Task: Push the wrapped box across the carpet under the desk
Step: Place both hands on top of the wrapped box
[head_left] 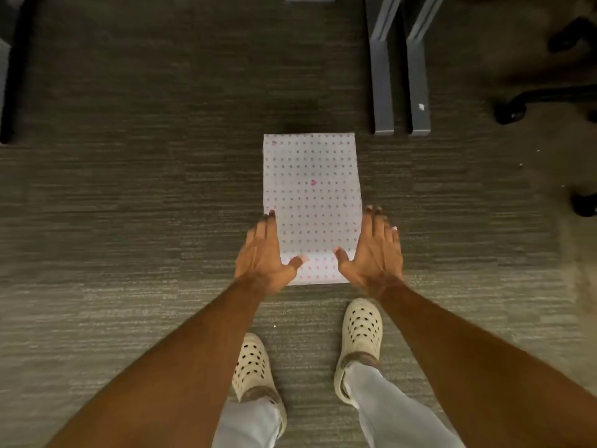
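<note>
No words, brands or numbers can be read here; the paper on the wrapped box point(311, 202) before me carries only rows of small printed hearts, one brighter pink near its middle; a white mark point(421, 107) on a grey desk leg point(418, 76) is too small to read.

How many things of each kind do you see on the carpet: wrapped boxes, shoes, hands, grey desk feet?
White wrapped box with small hearts: 1
Cream perforated clog shoes: 2
Bare hands, left hand and right hand: 2
Grey metal desk feet: 2
Total: 7
</note>
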Demonstrator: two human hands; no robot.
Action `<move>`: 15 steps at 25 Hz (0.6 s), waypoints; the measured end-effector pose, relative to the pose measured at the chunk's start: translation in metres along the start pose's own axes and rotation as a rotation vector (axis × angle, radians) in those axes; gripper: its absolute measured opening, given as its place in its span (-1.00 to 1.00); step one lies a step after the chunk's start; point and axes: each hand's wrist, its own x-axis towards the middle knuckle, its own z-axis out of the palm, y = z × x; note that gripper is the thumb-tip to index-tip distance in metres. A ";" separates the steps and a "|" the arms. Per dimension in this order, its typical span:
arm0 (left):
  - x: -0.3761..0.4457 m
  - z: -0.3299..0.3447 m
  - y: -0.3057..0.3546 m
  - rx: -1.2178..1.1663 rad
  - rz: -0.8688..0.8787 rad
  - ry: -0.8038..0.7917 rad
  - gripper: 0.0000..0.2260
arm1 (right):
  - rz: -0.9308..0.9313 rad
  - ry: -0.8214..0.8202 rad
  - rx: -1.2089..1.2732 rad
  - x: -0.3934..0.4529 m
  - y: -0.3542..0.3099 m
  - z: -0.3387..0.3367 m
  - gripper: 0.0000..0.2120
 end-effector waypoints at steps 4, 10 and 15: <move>0.050 0.041 -0.033 -0.111 -0.166 -0.031 -0.18 | 0.161 -0.051 0.209 0.046 0.021 0.045 -0.10; 0.106 0.082 -0.054 -0.318 -0.367 -0.057 -0.39 | 0.332 -0.143 0.494 0.108 0.037 0.086 -0.25; 0.131 0.078 -0.053 -0.443 -0.477 0.077 -0.66 | 0.437 -0.134 0.758 0.126 0.043 0.093 -0.56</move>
